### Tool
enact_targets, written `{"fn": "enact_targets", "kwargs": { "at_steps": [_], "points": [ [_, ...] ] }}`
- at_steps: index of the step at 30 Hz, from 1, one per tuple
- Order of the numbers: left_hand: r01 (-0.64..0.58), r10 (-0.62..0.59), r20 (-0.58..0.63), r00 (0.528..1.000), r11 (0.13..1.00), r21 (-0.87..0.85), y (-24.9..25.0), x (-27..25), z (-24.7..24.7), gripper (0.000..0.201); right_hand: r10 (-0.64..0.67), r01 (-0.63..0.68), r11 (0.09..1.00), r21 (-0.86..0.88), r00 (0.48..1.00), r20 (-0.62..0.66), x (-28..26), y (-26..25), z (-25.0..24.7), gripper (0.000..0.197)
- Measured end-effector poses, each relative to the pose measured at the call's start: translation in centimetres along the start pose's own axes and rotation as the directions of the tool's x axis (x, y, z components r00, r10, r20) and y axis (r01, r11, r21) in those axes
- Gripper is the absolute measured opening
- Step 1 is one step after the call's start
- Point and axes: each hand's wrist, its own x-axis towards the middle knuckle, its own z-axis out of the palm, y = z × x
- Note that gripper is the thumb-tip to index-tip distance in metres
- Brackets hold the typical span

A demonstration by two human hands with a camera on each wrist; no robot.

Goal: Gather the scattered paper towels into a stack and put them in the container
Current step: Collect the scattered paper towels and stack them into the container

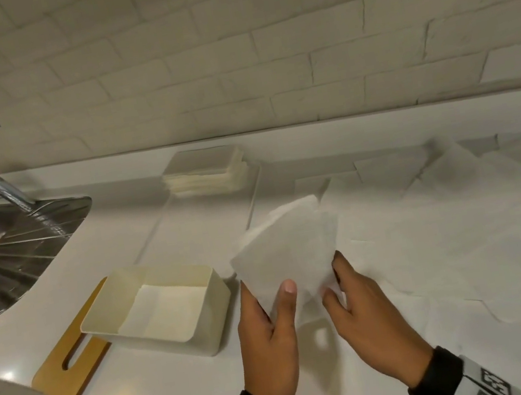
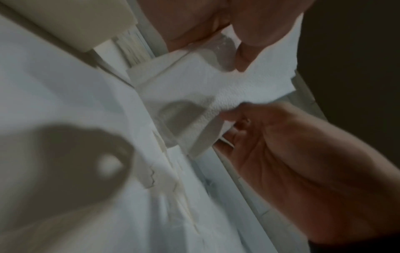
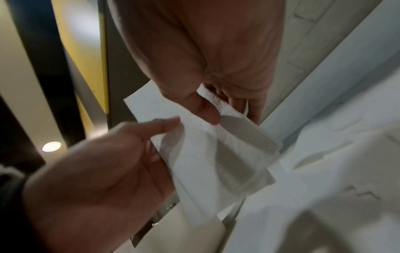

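Both hands are holding a small bunch of white embossed paper towels [image 1: 286, 245] up off the white countertop [image 1: 166, 381], just right of the cream rectangular plastic container [image 1: 152, 303]. The left hand [image 1: 271, 345] is gripping the bunch's lower left edge, thumb pressing on the front, fingers curled behind. The right hand [image 1: 370, 313] is pinching the lower right corner between thumb and fingers. The container is sitting open, white sheets lying inside on its bottom. A flat wooden lid with a slot [image 1: 67, 353] is lying partly under the container's left side. More loose white paper towels [image 1: 467, 230] are lying spread out right of the container. A neat pile of cream folded sheets [image 1: 205, 170] is sitting behind the container near the wall. A steel sink [image 1: 1, 257] is sitting left of the container.
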Motion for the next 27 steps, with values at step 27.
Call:
{"fn": "enact_targets", "kwargs": {
  "at_steps": [27],
  "points": [
    [-0.091,0.085,0.054,0.995,0.990,0.109,0.1,1.2,-0.6,0.030,-0.015,0.016,0.998,0.059,1.000,-0.023,0.4,-0.7,0.4,0.025]
  ]
}}
